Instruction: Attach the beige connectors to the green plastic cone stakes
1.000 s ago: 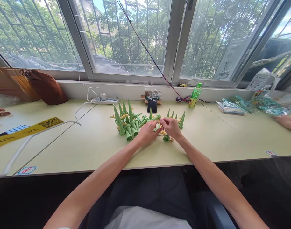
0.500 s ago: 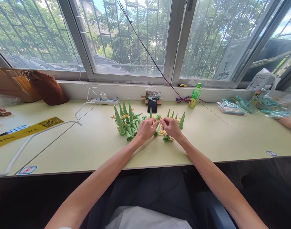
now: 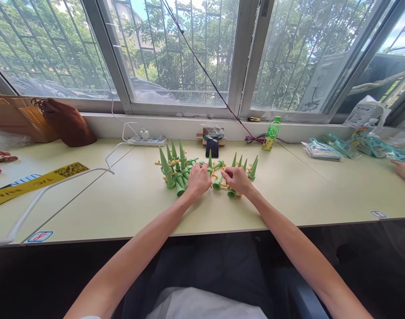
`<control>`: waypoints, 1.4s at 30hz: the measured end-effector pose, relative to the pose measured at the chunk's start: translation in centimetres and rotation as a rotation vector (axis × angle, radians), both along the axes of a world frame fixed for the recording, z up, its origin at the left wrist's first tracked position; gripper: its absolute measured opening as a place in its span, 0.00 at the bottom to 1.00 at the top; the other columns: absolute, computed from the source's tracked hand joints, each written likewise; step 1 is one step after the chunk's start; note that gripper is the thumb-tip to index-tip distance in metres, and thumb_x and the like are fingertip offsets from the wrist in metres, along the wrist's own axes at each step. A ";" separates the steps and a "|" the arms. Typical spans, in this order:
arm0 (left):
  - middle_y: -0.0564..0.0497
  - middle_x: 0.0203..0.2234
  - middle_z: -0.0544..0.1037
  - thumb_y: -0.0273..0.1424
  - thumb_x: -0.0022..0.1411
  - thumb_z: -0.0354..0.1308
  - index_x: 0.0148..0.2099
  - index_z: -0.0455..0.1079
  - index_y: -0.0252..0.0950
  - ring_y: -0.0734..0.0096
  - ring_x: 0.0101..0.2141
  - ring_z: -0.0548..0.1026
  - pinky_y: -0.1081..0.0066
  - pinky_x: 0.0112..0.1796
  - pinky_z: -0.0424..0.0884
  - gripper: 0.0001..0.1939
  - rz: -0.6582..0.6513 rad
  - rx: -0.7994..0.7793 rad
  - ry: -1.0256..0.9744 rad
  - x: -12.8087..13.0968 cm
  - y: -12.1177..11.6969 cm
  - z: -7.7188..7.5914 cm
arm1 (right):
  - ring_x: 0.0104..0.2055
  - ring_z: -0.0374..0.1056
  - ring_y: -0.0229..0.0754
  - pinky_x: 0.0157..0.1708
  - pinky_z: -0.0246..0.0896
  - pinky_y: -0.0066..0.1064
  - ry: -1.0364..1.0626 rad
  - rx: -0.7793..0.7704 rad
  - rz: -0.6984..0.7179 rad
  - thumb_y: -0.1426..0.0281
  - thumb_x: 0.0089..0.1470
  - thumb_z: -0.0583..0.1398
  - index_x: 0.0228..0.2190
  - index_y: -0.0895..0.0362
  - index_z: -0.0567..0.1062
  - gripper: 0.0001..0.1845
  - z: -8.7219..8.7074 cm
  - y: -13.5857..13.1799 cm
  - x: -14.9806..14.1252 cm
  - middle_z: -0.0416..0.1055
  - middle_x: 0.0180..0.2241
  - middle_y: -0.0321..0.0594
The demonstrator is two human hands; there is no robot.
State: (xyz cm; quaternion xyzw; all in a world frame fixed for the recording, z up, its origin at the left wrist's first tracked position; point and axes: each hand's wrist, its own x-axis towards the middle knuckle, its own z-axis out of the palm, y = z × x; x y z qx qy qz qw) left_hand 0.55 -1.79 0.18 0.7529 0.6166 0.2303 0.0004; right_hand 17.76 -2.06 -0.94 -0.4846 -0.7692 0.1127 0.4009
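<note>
The green cones [image 3: 169, 177] with yellow fittings [image 3: 157, 163] are spread over the pale table [image 3: 289, 190], on the person's side of the black phone [image 3: 212, 147] and to both sides of it. A tight group, several of them upright, is left of the phone; a smaller upright row is to its right; others lie on their sides, two with their open ends towards the person. The left hand [image 3: 200, 179], straight in front of the phone and a little left, reaches over the cones with fingers bent down among them; whether it grips one cannot be told. The right hand [image 3: 238, 179], to the right of the phone, is curled with thumb and fingertips drawn close together beside a lying cone; anything pinched there is hidden. Just behind the phone is a small cardboard box [image 3: 199, 137] with clear plastic on it. Left of the phone come a white power strip [image 3: 151, 141] and, farther out, a brown pouch [image 3: 69, 124]; right of it, a green bottle [image 3: 271, 134], then packets [image 3: 322, 149] and another person's hand [image 3: 404, 170].
</note>
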 end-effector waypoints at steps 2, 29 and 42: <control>0.39 0.43 0.70 0.26 0.63 0.47 0.52 0.68 0.34 0.53 0.45 0.69 0.63 0.40 0.68 0.17 0.002 -0.008 0.018 0.0 0.0 0.0 | 0.20 0.55 0.35 0.26 0.49 0.28 -0.005 0.000 0.009 0.65 0.58 0.54 0.18 0.56 0.62 0.19 0.0 0.0 0.0 0.63 0.16 0.34; 0.39 0.40 0.75 0.31 0.63 0.51 0.49 0.67 0.34 0.49 0.44 0.69 0.61 0.41 0.65 0.13 -0.041 -0.014 0.123 -0.3 0.1 0.0 | 0.21 0.52 0.35 0.26 0.48 0.29 -0.079 -0.012 0.068 0.66 0.58 0.54 0.17 0.56 0.62 0.19 0.2 -0.5 -0.2 0.59 0.16 0.32; 0.38 0.40 0.75 0.32 0.65 0.49 0.49 0.67 0.34 0.48 0.44 0.69 0.60 0.41 0.66 0.14 -0.040 -0.009 0.130 -0.3 0.1 0.0 | 0.22 0.53 0.35 0.26 0.48 0.28 -0.113 -0.049 0.111 0.69 0.57 0.54 0.18 0.56 0.64 0.17 0.4 -0.7 -0.2 0.60 0.17 0.33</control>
